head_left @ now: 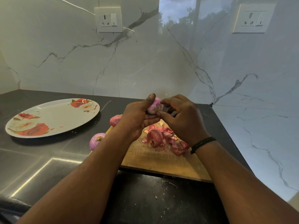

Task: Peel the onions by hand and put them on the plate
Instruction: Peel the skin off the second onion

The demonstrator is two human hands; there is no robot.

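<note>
Marble-veined wall behind, dark desk (48,159) below, and the floral white plate (53,117) holds no onions yet. Two purple onions (97,140) wait beside the wooden board (161,162), red skins (165,139) heaped on it. Left hand (139,118) cradles a third pale onion (155,107), thumb up; right hand (181,115) pinches at its root.

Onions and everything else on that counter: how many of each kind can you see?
Onions: 3, one in the left hand and right hand at, two at and
Floral plate: 1
Wooden cutting board: 1
Heap of onion skins: 1
Total: 6
</note>
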